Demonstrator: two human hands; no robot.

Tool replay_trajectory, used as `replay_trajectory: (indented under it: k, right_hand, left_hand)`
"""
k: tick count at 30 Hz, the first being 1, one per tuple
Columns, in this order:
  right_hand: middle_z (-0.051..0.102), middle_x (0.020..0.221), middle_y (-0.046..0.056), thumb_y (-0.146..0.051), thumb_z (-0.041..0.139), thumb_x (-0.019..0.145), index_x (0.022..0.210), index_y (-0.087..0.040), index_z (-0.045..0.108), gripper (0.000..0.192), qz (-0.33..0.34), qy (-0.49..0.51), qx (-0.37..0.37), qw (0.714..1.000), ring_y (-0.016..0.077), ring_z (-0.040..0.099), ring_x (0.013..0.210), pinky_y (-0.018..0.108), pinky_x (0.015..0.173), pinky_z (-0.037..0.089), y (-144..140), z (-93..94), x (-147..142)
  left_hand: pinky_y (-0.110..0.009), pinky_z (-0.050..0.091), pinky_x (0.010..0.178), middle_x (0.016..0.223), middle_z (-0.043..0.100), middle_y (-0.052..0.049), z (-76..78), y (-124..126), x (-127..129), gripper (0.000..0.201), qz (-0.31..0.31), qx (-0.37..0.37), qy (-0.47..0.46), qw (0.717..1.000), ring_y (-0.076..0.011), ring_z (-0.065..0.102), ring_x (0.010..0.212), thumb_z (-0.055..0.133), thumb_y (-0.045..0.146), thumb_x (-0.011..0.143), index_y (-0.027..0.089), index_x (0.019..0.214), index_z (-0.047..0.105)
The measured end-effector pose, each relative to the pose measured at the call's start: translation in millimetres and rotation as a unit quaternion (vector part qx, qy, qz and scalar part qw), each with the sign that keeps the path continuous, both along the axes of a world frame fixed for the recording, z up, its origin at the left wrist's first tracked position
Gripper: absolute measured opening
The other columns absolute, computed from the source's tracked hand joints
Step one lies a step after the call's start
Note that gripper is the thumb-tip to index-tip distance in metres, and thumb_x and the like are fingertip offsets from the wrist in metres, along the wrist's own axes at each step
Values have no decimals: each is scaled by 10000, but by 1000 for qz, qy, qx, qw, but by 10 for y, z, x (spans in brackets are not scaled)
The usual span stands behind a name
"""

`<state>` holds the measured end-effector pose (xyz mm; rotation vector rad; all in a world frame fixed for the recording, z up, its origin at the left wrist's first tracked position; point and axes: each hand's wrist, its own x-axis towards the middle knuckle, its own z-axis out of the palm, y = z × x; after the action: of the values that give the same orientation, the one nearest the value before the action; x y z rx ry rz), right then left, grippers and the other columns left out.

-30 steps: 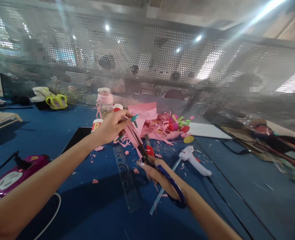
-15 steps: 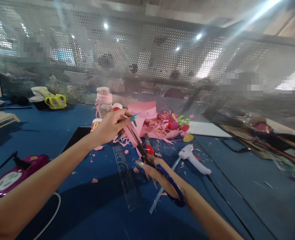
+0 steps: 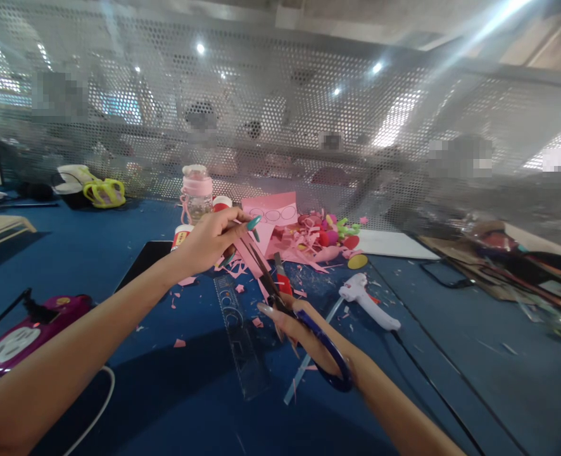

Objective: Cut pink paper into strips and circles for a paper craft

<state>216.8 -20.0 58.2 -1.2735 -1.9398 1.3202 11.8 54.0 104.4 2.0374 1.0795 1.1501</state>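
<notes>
I hold a strip of pink paper (image 3: 252, 253) in the air above the blue table (image 3: 451, 354), and my scissors (image 3: 299, 323) are partway along it, so I judge the cut as begun but not finished: the blades sit against the lower part of the strip, and the upper part near my fingers is uncut. Many pink scraps (image 3: 242, 278) lie scattered on the table below the strip, and a larger heap of pink offcuts (image 3: 304, 244) lies behind it, which suggests that a good deal of cutting is done. A pink sheet (image 3: 271, 212) with circles drawn on it stands behind the heap, uncut along its top edge. My left hand (image 3: 211, 240) reaches forward with the arm nearly straight, and its thumb and fingers are pressed together on the top end of the strip. My right hand (image 3: 304, 332) comes in from below with the forearm angled up and to the left; its fingers pass through the blue handle loops and are wrapped around them, with the forefinger laid forward along the blades. I cannot tell whether the blades are parted or pressed together. A clear ruler (image 3: 240, 335) lies flat on the table just below my hands, and a white glue gun (image 3: 368, 301) lies near it to the right.
</notes>
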Motion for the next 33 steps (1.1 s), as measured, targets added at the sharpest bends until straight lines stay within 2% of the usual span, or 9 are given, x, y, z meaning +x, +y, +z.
replay_trajectory:
  k: [5,13,20,27,33]
  right_hand:
    - [413,570,-57,-543,486,814,715,-193,450,365,-6,6,-3,1000,89,387,502,230,495,333,9,-37,3]
    - [424,595,-52,-525,463,837,735,-192,461,348,17,10,-5,1000,93,402,522,242,542,364,-19,64,-3]
    - [378,541,-68,-526,477,829,655,-192,436,379,1,8,15,1000,79,370,482,232,501,327,0,1,-13]
    - [401,559,-60,-531,479,824,683,-192,449,369,-5,16,3,1000,77,365,463,223,457,314,-3,-15,-8]
    - [423,592,-55,-531,481,825,716,-193,462,355,-3,11,5,1000,83,379,500,229,491,322,-4,-6,-13]
  left_hand:
    - [-163,355,372,599,585,-1,2,-1,-1,154,-4,1,5,1000,-60,476,397,497,294,830,168,896,556]
    - [-166,347,379,580,559,9,12,-14,6,145,-4,2,2,1000,-59,463,403,493,299,834,170,870,546]
    - [-166,343,378,575,560,8,4,-9,7,149,-2,-1,4,1000,-60,472,403,492,299,838,171,880,557]
    - [-171,352,388,623,592,-9,8,-14,16,185,-3,2,6,1000,-58,473,409,468,306,853,164,908,573]
    - [-162,349,383,647,609,-21,5,-12,12,192,-4,5,10,1000,-50,463,398,461,293,859,155,930,576]
